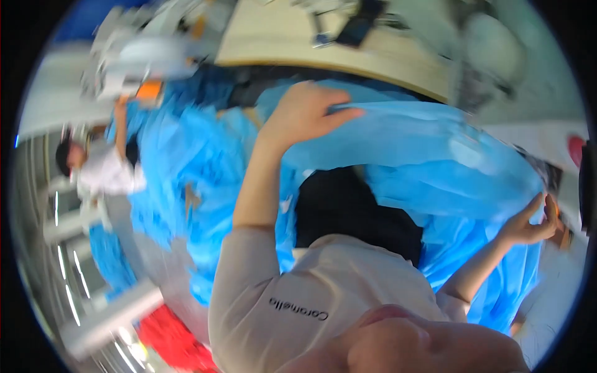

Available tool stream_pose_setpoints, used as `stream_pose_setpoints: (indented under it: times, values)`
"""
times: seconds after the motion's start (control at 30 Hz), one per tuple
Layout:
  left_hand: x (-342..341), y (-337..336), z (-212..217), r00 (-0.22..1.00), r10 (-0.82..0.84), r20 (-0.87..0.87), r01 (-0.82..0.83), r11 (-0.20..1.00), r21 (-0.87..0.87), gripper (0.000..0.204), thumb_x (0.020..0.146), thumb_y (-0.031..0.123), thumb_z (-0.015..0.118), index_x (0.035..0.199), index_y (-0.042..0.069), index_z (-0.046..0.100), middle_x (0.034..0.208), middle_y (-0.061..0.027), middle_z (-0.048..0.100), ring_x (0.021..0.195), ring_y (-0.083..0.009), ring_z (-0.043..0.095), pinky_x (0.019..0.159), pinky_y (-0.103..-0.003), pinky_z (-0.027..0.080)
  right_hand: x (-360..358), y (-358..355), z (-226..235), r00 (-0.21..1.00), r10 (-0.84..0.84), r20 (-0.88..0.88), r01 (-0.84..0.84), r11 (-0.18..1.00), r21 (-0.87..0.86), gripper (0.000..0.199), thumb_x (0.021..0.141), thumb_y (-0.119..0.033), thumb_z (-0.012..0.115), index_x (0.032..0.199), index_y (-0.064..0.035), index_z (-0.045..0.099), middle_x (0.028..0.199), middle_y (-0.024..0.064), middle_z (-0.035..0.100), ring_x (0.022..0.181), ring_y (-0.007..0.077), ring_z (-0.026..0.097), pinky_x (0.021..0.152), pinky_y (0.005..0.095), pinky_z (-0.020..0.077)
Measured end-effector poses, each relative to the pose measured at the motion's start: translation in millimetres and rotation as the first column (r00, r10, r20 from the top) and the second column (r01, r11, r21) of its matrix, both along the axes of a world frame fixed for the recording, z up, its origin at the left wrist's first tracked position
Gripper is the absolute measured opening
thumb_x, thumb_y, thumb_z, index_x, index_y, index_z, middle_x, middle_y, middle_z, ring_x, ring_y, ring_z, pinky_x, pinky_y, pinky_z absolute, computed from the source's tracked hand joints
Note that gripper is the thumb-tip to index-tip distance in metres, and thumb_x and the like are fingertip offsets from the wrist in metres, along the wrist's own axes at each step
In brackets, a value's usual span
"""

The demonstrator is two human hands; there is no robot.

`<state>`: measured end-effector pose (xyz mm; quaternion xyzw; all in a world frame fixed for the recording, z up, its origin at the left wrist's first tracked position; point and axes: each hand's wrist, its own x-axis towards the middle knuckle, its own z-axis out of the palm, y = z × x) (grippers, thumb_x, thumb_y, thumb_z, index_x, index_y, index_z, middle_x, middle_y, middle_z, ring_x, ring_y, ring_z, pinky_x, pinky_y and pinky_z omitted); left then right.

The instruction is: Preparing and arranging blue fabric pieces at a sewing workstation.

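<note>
A large sheet of thin blue fabric stretches between both my raised hands. My left hand pinches its upper edge, thumb and fingers closed on the cloth, with my bare forearm running down to a beige sleeve. My right hand grips the fabric's far right edge, where the cloth hangs down below it. My beige shirt fills the lower middle, and a black garment shows under the sheet.
Heaps of the same blue fabric lie at the left, where another person in white works. A light wooden tabletop with dark items is behind. White machinery is at top left, red cloth at lower left.
</note>
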<state>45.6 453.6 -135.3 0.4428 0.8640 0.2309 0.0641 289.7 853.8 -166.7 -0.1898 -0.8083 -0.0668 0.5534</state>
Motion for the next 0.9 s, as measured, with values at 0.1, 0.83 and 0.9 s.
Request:
stream_pose_setpoints:
  times: [0.1,0.83,0.9]
  values:
    - [13,-20,-7,0.999,-0.026,-0.039,0.021,0.992,-0.126,0.038,0.082,0.042,0.062,0.069,0.006,0.06,0.059,-0.0137,0.056,0.063,-0.0345,0.058,0.053,-0.043,0.044,-48,-25,17,0.904,0.103,0.415,-0.172,0.976,0.133,0.018,0.087,-0.013,0.064,0.099,0.0004,0.063,0.091,0.0131,0.064,0.083,0.0244,0.06,0.074,0.033,0.0462]
    - [21,-91,-66,0.837,0.528,-0.145,-0.424,0.792,0.438,0.049,0.057,-0.012,0.041,0.097,0.004,0.064,0.097,-0.0152,0.057,0.1,-0.0312,0.054,0.09,-0.036,0.042,-72,-63,-16,0.888,0.347,0.302,-0.158,0.847,-0.507,0.019,0.094,-0.014,0.051,0.106,0.0008,0.052,0.099,0.0159,0.058,0.092,0.027,0.056,0.083,0.0356,0.0437]
    - [14,-86,-67,0.874,0.484,0.035,-0.435,0.749,0.499,0.037,0.069,-0.011,0.041,0.097,0.0,0.061,0.098,-0.0121,0.06,0.098,-0.0239,0.057,0.091,-0.03,0.041,-75,-82,-7,0.811,0.575,0.106,-0.292,0.555,-0.779,0.021,0.09,-0.01,0.056,0.108,-0.0001,0.051,0.097,0.0114,0.058,0.092,0.0206,0.055,0.083,0.0306,0.0429]
